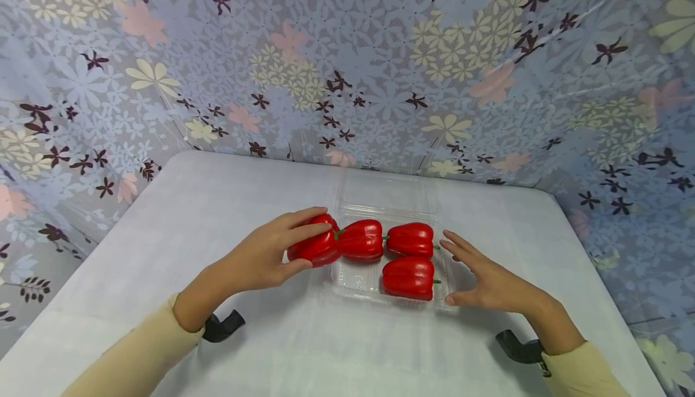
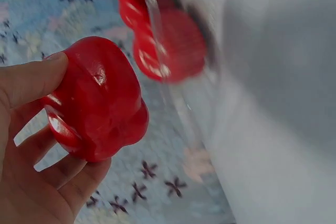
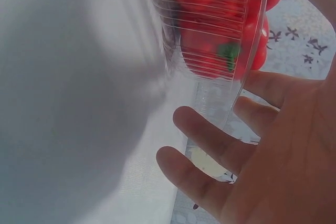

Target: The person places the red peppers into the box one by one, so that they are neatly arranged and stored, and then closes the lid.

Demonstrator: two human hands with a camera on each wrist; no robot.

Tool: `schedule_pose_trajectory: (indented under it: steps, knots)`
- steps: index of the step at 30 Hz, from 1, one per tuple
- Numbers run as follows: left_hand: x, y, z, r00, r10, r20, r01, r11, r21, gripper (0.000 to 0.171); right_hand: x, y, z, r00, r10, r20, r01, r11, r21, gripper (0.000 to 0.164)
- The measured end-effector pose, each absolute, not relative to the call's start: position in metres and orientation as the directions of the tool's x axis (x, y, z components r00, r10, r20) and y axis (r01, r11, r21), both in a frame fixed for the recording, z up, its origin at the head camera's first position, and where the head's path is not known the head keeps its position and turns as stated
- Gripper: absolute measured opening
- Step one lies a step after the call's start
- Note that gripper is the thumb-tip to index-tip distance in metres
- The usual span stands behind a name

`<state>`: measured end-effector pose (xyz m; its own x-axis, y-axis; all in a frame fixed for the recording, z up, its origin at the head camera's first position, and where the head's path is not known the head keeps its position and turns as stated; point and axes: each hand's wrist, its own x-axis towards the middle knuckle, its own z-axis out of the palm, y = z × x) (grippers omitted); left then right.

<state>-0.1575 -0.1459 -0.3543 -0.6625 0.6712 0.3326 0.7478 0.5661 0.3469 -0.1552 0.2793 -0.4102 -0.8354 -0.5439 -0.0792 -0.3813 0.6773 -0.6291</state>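
Observation:
My left hand (image 1: 269, 251) grips a red bell pepper (image 1: 317, 247) with a green stem, thumb on one side and fingers on the other. In the left wrist view that same pepper (image 2: 100, 100) is held above the table, beside the box. Three more red peppers lie in a clear plastic box: one at the back left (image 1: 362, 240), one at the back right (image 1: 411, 240), one at the front right (image 1: 408, 278). My right hand (image 1: 491, 279) is at the box's right side with fingers spread, holding nothing. In the right wrist view its fingertips (image 3: 190, 116) are near the ribbed wall.
The clear box (image 1: 355, 291) has its transparent lid (image 1: 388, 195) folded open toward the back. A white cloth covers the table (image 1: 244, 186). Flowered fabric (image 1: 347, 71) hangs behind it. A black wrist mount (image 1: 224, 326) sits on each forearm.

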Motion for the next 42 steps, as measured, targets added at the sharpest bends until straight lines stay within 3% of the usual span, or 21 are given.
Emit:
schedule_pose_trajectory:
  steps: [4,17,26,42]
  knots:
    - [-0.154,-0.134,-0.351,-0.626,0.703,0.338,0.778,0.532,0.335,0.064,-0.156,0.28,-0.411,-0.836,-0.545,-0.073,-0.386,0.677,-0.627,0.102]
    - [-0.151,-0.115,-0.35,-0.606,0.732,0.312,0.789,0.503,0.352,0.064,-0.155,0.279,-0.41,-0.836,-0.543,-0.077,-0.378,0.672,-0.637,0.101]
    - [-0.151,-0.097,-0.36,-0.626,0.75,0.212,0.754,0.512,0.412,0.065,-0.155,0.279,-0.411,-0.834,-0.547,-0.074,-0.384,0.67,-0.635,0.102]
    - [-0.163,-0.086,-0.373,-0.579,0.804,0.135,0.769,0.483,0.419,0.063,-0.157,0.28,-0.411,-0.824,-0.563,-0.061,-0.404,0.66,-0.633,0.102]
